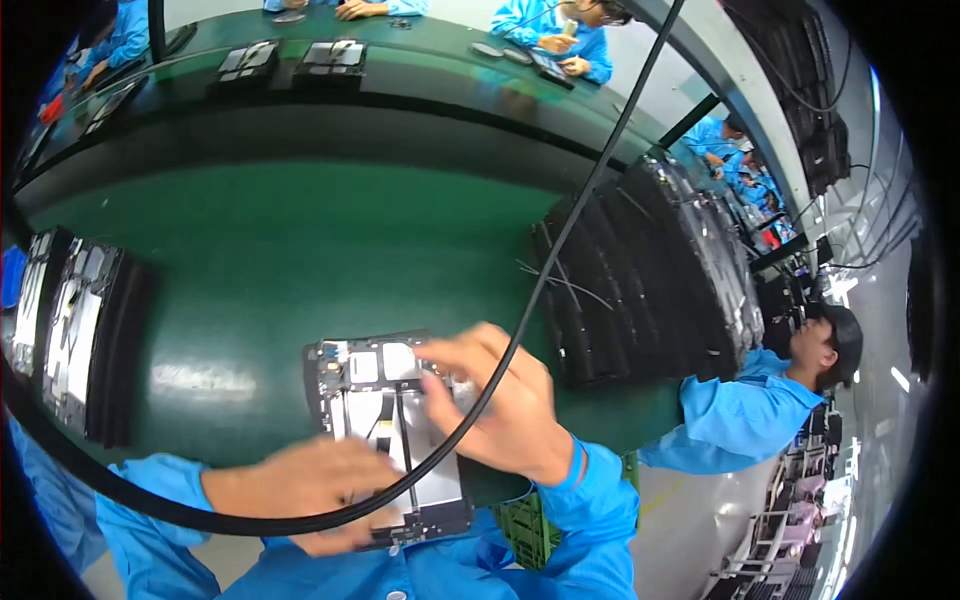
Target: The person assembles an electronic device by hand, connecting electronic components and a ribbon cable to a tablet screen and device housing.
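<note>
An opened tablet (438, 488) lies on the green table in front of me, its silvery battery area, dark ribbon cables and circuit boards exposed. Over its lower left part is my left hand (310, 485), smeared by motion; whether its fingers grip anything cannot be made out. My right hand (505, 405) is at the tablet's upper right, index finger and thumb spread apart. The index fingertip is by a pale square part (399, 361) near the upper edge. I see nothing between these two fingers.
A black cable (560, 240) hangs across the view, passing in front of both hands. Stacked dark tablet bodies (640, 270) stand at right, more opened tablets (75, 330) at left. Co-workers in blue sit across the table; a person in a black cap (750, 400) is at right.
</note>
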Motion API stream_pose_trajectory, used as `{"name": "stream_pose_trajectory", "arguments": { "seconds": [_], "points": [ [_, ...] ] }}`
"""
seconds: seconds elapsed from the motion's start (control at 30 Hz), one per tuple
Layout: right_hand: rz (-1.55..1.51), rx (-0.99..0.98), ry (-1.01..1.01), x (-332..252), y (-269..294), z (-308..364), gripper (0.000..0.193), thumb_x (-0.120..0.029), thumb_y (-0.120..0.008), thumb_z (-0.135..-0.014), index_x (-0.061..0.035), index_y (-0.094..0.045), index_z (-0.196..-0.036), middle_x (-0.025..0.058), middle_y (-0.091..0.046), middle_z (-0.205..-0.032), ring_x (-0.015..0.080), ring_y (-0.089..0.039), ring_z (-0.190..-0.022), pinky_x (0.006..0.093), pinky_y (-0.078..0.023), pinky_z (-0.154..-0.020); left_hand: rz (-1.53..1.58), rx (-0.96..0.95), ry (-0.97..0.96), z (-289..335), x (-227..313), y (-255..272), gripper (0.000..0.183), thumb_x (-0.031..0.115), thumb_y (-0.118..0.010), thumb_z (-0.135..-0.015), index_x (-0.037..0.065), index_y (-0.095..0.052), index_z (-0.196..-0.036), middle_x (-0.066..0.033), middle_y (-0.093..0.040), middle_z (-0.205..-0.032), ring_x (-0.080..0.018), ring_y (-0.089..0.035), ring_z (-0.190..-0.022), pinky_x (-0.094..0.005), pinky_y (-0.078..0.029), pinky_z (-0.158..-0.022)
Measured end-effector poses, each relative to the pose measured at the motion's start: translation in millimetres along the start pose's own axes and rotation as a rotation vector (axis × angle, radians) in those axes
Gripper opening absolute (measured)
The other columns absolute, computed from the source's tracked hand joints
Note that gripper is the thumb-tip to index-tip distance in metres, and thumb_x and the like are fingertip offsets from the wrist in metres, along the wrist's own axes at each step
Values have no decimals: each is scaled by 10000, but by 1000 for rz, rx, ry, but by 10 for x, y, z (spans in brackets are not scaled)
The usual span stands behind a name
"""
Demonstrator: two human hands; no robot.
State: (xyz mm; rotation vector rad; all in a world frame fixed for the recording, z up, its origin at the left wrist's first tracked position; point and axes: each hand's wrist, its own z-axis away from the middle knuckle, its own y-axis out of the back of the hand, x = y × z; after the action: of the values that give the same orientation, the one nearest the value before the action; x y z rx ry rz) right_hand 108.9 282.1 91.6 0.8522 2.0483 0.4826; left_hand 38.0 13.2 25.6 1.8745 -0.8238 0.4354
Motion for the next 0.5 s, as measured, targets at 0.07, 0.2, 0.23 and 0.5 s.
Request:
{"name": "stream_pose_trajectory", "arguments": {
  "seconds": [0.07, 0.2, 0.23, 0.5],
  "points": [
    [299, 123, 75, -163, 404, 140, 312, 64, -828, -740, -59, -835, -1027, 78, -700, -873, 240, -659, -777, 356, -517, -672, -82, -107, -113, -64, 133, -229, 501, 367, -646, -1059, 146, -633, -1508, -221, -592, -1546, -394, -640, -1346, -542, -512, -1150],
    [974, 373, 85, -407, 1286, 344, 391, -16, -811, -693, -112, -828, -1072, 63, -695, -1029, 291, -649, -1025, 463, -483, -991, -327, -296, -75, -138, 151, -214, 598, 443, -623, -1066, 200, -525, -1604, -217, -521, -1621, -357, -613, -1414, -552, -446, -1227],
    [1062, 430, -2, -409, 1429, 316, 436, -45, -816, -726, -97, -807, -1159, 131, -682, -1200, 336, -608, -1186, 505, -452, -1086, -346, -284, -43, -140, 173, -186, 613, 422, -652, -1034, 196, -540, -1593, -213, -539, -1604, -353, -627, -1393, -557, -449, -1224],
    [868, 17, -416, -279, 2388, 395, 591, -192, -898, -864, -39, -710, -1402, 171, -735, -1292, 356, -708, -1201, 425, -541, -1058, -659, -51, 199, -395, -789, 246, 786, 199, -778, -778, 133, -626, -1547, -205, -646, -1518, -401, -601, -1452, -648, -418, -1254]
  ]
}}
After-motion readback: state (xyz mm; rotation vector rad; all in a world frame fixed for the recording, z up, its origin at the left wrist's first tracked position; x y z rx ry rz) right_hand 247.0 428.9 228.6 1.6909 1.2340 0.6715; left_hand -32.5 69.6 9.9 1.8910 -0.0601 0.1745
